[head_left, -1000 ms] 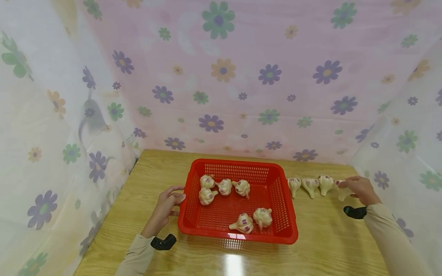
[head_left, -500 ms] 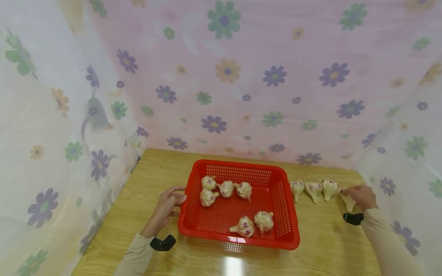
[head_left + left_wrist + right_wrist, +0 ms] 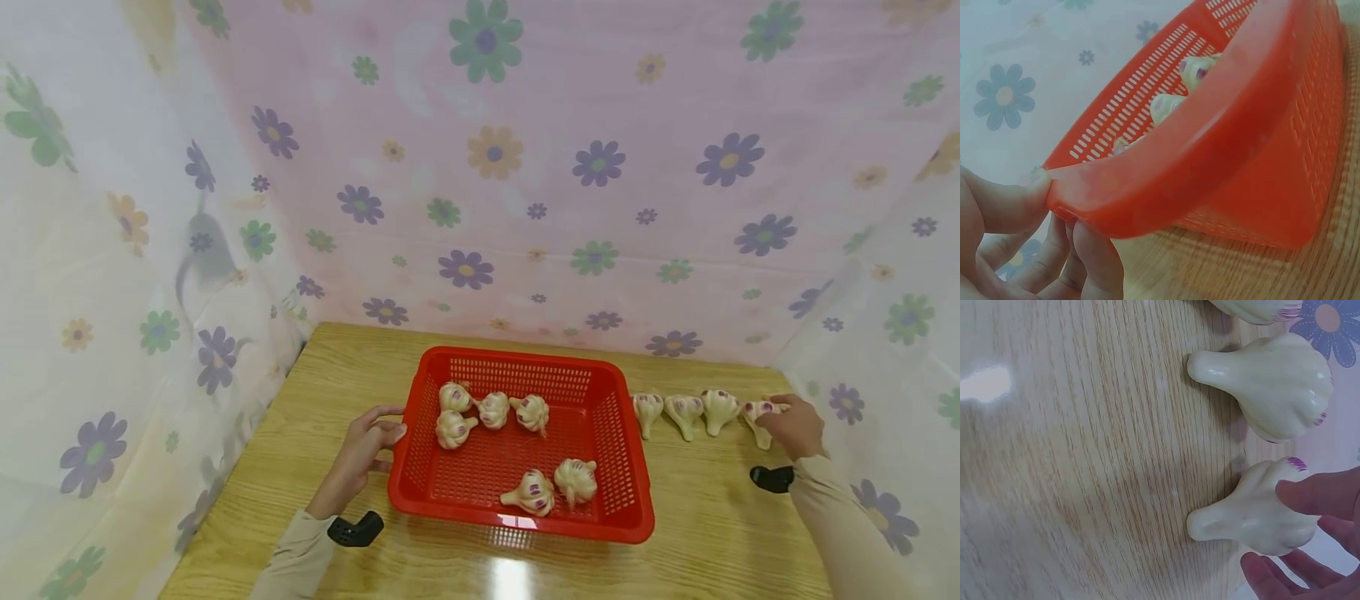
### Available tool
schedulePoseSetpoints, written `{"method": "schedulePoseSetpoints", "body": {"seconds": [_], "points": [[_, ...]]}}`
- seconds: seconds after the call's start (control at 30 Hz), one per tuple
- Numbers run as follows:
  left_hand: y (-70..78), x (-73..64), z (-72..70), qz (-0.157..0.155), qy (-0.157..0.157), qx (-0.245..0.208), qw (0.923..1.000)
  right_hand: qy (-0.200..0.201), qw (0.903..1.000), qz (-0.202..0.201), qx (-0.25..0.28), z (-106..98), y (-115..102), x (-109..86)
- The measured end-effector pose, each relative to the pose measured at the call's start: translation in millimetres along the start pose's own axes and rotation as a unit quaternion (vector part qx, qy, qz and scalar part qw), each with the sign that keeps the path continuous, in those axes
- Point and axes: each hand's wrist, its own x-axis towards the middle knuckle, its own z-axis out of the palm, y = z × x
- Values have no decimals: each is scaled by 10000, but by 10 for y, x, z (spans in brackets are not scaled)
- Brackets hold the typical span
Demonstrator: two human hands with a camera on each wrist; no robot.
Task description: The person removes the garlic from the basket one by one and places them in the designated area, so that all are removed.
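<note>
A red plastic basket (image 3: 517, 533) with perforated walls holds several garlic bulbs (image 3: 532, 413). My left hand (image 3: 358, 458) grips its left rim, thumb above and fingers below, as the rim (image 3: 1172, 162) shows close up in the left wrist view. Right of the basket, several more garlic bulbs lie in a row on the table, stems toward me. At the row's right end, my right hand (image 3: 798, 427) is around the purple-marked head of the last garlic bulb (image 3: 761, 421). In the right wrist view the thumb overlaps that bulb (image 3: 1254, 512), and the fingers are spread loosely beside it.
The wooden table (image 3: 697, 533) ends at the back against a pink flowered cloth (image 3: 540, 225). White flowered cloth (image 3: 112, 333) hangs on the left and right sides. The row's leftmost garlic bulb (image 3: 648, 412) lies close to the basket's right wall.
My right hand set the garlic bulb at the row's right end, then loosened and shifted right, leaving more of the bulb visible. The left hand stays on the basket; the head view shifted slightly.
</note>
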Motion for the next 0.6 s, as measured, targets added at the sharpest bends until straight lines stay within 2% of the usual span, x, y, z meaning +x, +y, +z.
{"method": "schedulePoseSetpoints", "body": {"seconds": [0.13, 0.37, 0.6], "points": [[3, 1, 0, 38, -32, -30, 10000, -96, 9999, -70, 85, -44, -24, -69], [-7, 2, 7, 67, -84, -57, 9999, -364, 9988, 241, 243, -78, -18, -134], [-9, -2, 12, 43, -128, -116, 9998, -571, 9981, 179, 110, -94, -17, -142]]}}
